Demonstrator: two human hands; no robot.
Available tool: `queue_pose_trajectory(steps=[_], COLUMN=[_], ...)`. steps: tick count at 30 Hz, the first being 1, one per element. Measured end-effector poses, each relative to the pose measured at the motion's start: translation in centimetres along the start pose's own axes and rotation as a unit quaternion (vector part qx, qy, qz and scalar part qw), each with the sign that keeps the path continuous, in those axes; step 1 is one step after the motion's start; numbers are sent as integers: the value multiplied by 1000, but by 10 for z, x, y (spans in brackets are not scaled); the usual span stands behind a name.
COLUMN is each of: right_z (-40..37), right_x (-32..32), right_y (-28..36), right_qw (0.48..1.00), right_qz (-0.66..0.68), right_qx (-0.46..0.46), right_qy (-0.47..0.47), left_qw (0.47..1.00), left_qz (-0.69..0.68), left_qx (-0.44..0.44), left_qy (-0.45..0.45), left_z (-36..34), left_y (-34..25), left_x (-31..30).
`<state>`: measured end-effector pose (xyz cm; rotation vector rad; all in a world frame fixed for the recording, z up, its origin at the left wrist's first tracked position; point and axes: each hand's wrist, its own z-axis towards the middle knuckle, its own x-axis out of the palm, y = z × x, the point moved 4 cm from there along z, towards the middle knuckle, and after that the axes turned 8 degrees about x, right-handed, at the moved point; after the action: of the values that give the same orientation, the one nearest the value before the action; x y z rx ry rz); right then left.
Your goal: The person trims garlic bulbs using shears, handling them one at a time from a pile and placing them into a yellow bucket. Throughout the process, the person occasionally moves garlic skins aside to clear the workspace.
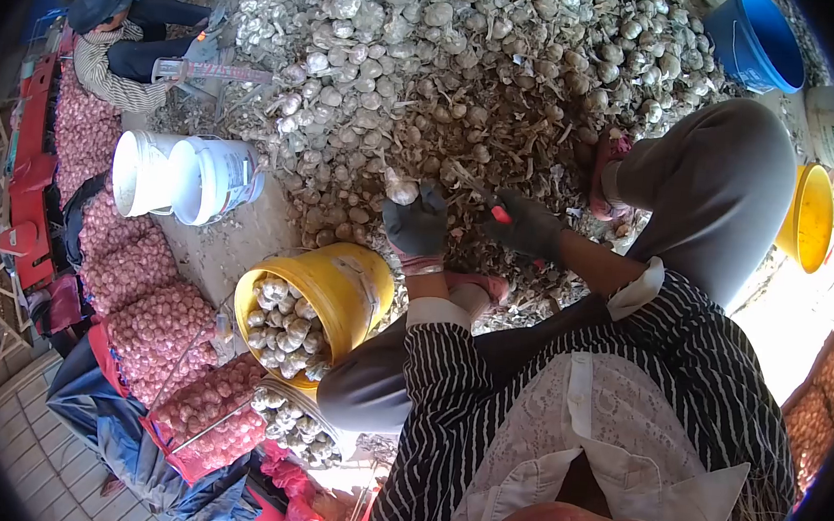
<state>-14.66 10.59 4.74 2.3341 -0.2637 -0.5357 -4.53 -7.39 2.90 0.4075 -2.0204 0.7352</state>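
My left hand (416, 223), in a dark grey glove, is closed around a garlic bulb (401, 187) that sticks up past the fingers. My right hand (529, 226), gloved the same way, grips red-handled shears (501, 213); their metal end points up and left toward the bulb without touching it. Fingers cover most of the handles. Beneath both hands lie dry stalks and husks (476, 128). Beyond them spreads a large heap of garlic bulbs (417, 16).
A tipped yellow bucket (361, 281) of trimmed bulbs lies left of my knee, beside another full container (291, 425). White buckets (212, 186), filled net sacks (152, 323) and a co-worker (125, 51) are farther left. Blue (762, 43) and yellow buckets (808, 218) stand right.
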Motion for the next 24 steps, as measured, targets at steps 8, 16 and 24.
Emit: queue_pose_trajectory(steps=[8, 16, 24], right_z=[-42, -78, -72], right_x=[-26, -25, -22], right_y=[29, 34, 27], right_qw=[978, 976, 971], right_qz=[-77, -89, -157], right_qx=[-193, -198, -182], right_qy=[4, 15, -2], left_qw=[629, 969, 941], left_qz=[711, 217, 292], left_qx=[192, -20, 95], left_qy=[249, 112, 140], left_z=[-83, -113, -116], left_y=[7, 36, 41], left_x=[90, 81, 84])
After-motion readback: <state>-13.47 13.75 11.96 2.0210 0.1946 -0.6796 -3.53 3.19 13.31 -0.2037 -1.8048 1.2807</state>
